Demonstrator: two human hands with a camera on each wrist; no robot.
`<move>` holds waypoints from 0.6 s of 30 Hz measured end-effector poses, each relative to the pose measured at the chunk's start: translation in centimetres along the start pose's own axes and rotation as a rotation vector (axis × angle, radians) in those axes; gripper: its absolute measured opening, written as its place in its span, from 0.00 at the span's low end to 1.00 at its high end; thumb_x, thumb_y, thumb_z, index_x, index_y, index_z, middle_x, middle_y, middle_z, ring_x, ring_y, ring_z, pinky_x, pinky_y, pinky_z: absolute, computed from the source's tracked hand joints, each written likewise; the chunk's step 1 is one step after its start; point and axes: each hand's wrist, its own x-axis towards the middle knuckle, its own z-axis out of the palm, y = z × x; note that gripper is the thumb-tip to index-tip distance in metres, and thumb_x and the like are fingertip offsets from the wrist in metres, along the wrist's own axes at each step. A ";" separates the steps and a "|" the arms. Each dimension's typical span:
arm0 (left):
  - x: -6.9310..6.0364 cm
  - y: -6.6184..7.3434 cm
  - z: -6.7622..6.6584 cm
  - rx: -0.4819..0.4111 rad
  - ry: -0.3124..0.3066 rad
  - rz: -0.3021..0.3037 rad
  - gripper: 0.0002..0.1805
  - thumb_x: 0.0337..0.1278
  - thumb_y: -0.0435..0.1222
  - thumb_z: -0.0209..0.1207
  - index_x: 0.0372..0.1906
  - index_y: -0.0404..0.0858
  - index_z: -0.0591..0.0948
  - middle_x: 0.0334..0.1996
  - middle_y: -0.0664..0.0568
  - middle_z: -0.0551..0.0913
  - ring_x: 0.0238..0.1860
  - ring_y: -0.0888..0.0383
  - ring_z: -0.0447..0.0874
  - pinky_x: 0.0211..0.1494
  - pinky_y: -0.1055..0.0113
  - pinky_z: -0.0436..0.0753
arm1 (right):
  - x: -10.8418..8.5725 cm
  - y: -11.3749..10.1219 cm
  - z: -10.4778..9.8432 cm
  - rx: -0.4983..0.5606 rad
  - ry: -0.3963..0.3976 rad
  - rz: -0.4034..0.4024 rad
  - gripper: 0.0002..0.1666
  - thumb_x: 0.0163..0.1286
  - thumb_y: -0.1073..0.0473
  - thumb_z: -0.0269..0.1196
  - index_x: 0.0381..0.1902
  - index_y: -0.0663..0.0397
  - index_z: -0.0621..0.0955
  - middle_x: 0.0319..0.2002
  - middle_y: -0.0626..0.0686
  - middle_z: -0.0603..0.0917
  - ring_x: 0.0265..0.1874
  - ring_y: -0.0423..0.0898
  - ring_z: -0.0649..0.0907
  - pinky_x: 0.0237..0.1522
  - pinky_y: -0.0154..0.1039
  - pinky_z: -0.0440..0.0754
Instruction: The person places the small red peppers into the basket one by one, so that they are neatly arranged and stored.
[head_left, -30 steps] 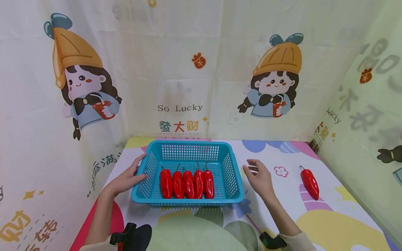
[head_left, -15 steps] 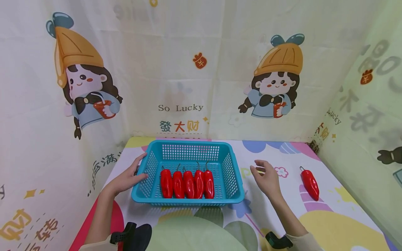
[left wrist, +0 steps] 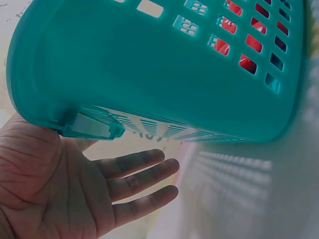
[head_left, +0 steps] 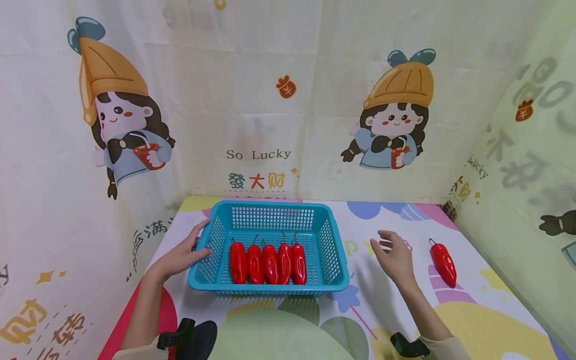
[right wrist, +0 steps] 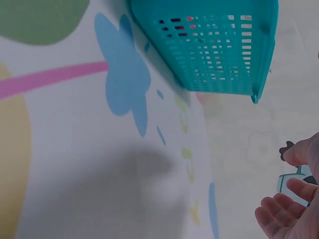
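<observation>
Several glossy red chili peppers (head_left: pixel 270 264) lie side by side, stems toward the back, in a turquoise plastic basket (head_left: pixel 270 288). My left hand (head_left: pixel 182 256) rests on the basket's left end in the head view, thumb laid over the rim. The left wrist view shows its other visible fingers (left wrist: pixel 142 184) straight and spread below the basket wall, apart from it; the thumb is hidden there. My right hand (head_left: pixel 394 256) hovers right of the basket with loosely bent fingers, holding nothing. Farther right, a single red chili pepper (head_left: pixel 444 263) lies on the table, apart from that hand.
The table has a colourful printed cover (head_left: pixel 274 332). Cloth walls with cartoon prints enclose it at the back (head_left: pixel 315 125), left and right. Black bands with devices sit on both wrists. The lone pepper lies toward the right wall.
My right hand has moved rightward, away from the basket and closer to the lone pepper. The left hand, basket and peppers have stayed in place.
</observation>
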 end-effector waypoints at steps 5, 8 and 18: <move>0.0 0.0 0.0 0.001 0.001 -0.008 0.56 0.64 0.41 0.65 0.84 0.50 0.38 0.75 0.28 0.54 0.72 0.24 0.57 0.51 0.46 0.87 | 0.1 0.4 -0.5 -0.028 -0.027 0.034 0.26 0.72 0.60 0.64 0.62 0.70 0.75 0.60 0.70 0.80 0.57 0.67 0.82 0.59 0.59 0.81; 0.0 0.0 0.0 -0.001 0.002 -0.006 0.56 0.64 0.41 0.65 0.84 0.51 0.39 0.75 0.28 0.54 0.71 0.24 0.58 0.51 0.46 0.87 | 0.0 0.6 -0.9 -0.041 -0.059 0.075 0.28 0.73 0.59 0.63 0.65 0.70 0.73 0.63 0.70 0.76 0.61 0.68 0.79 0.62 0.61 0.78; -0.1 0.1 0.0 -0.001 0.002 0.000 0.55 0.65 0.41 0.64 0.84 0.50 0.39 0.74 0.28 0.55 0.71 0.25 0.58 0.51 0.46 0.87 | 0.4 1.9 -1.7 -0.057 -0.080 0.147 0.33 0.71 0.59 0.62 0.69 0.67 0.69 0.65 0.70 0.71 0.65 0.68 0.71 0.64 0.65 0.73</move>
